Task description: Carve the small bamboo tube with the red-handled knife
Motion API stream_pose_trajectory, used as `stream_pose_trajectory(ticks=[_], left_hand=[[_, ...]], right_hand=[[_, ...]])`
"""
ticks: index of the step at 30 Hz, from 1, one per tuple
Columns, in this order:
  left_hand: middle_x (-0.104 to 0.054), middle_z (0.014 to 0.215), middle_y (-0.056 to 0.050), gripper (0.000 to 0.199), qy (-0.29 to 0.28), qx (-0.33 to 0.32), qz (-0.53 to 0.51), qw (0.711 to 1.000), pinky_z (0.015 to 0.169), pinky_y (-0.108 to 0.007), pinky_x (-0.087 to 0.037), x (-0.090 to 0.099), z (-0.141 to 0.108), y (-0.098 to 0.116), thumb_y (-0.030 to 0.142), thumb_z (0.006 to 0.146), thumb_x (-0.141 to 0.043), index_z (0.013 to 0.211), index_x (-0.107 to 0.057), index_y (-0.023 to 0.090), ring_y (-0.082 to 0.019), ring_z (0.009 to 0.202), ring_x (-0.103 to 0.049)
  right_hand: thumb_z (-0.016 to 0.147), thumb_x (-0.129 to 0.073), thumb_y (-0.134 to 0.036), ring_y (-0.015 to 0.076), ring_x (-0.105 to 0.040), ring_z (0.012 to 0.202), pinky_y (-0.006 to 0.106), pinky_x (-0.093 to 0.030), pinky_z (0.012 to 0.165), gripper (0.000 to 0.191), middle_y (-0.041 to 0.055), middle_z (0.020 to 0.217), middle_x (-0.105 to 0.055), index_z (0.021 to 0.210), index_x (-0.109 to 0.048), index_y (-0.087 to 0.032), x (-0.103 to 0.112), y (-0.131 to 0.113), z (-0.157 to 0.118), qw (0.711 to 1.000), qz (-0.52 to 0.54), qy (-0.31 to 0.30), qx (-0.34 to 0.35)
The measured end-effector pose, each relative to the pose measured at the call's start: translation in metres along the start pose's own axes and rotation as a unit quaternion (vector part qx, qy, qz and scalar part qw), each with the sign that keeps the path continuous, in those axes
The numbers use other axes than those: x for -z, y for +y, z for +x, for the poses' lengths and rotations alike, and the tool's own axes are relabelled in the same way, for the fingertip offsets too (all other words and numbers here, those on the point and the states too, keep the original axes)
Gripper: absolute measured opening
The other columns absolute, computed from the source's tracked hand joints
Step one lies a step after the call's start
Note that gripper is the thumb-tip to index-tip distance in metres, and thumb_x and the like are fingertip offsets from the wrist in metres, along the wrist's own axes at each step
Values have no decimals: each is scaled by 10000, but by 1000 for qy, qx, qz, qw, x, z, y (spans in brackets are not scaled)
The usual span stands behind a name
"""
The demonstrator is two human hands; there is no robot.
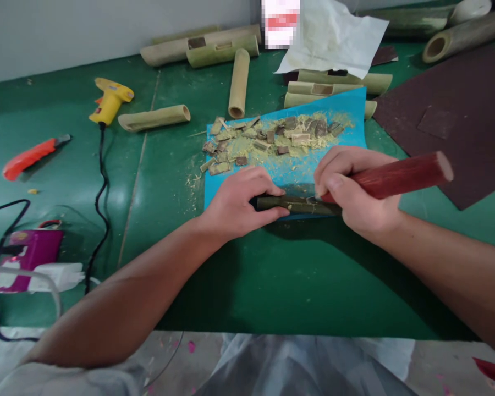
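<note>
A dark bamboo tube (301, 205) lies across the front edge of a blue sheet (214, 192). My left hand (245, 201) grips its left end, thumb on the near side and fingers on the far side. My right hand (350, 187) is wrapped round a tool with a thick red wooden handle (404, 173), which slants up to the right. A short bit of its metal blade (311, 197) shows at the tube's top; the rest is hidden by my fingers. Beyond my hands, bamboo chips (282, 149) and sawdust cover the sheet.
Several cut bamboo tubes (239, 82) lie toward the back. At the left are a yellow glue gun (112, 100), an orange utility knife (33, 157) and a purple power strip (35, 258) with cords. A dark brown sheet (457, 126) lies right, white paper (334, 38) behind.
</note>
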State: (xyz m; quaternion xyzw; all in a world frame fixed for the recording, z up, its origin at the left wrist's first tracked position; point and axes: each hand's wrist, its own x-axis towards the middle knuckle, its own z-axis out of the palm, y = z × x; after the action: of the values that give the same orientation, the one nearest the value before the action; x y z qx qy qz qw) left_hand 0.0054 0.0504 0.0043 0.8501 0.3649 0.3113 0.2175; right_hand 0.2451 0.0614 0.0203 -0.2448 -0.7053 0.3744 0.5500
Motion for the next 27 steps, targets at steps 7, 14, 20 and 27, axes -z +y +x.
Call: stream_pose_trajectory(ticks=[7, 14, 20, 27], left_hand=[[-767, 926, -50, 199, -1, -10, 0, 1000, 802, -349, -567, 1, 1, 0, 363, 909, -840, 986, -761, 197, -189, 838, -714], [-752, 898, -51, 209, 0, -13, 6, 1000, 795, -340, -555, 0, 0, 0, 350, 906, -848, 972, -752, 177, -183, 824, -705], [-757, 910, -44, 210, -9, 0, 10, 1000, 792, -338, -551, 1, 0, 0, 371, 914, -836, 970, -749, 189, -174, 816, -695], [-766, 917, -48, 212, 7, -20, 3, 1000, 799, -343, -565, 0, 0, -1, 378, 912, -842, 974, -752, 196, -186, 841, -713]], right_hand=[[1014, -681, -307, 174, -665, 669, 349, -538, 631, 296, 10, 708, -693, 724, -672, -249, -1, 1, -3, 1000, 4, 4, -4], [1028, -682, -364, 187, -675, 681, 369, -545, 639, 333, 16, 711, -690, 711, -644, -265, 0, 0, 1, 999, -6, -37, -20], [1007, -688, -285, 194, -681, 709, 377, -552, 664, 298, 18, 733, -689, 714, -639, -261, -1, -3, 0, 999, -9, -36, -26], [981, -678, -220, 153, -606, 620, 337, -493, 587, 309, 6, 688, -646, 679, -614, -236, -1, -4, 1, 1000, -5, -18, -22]])
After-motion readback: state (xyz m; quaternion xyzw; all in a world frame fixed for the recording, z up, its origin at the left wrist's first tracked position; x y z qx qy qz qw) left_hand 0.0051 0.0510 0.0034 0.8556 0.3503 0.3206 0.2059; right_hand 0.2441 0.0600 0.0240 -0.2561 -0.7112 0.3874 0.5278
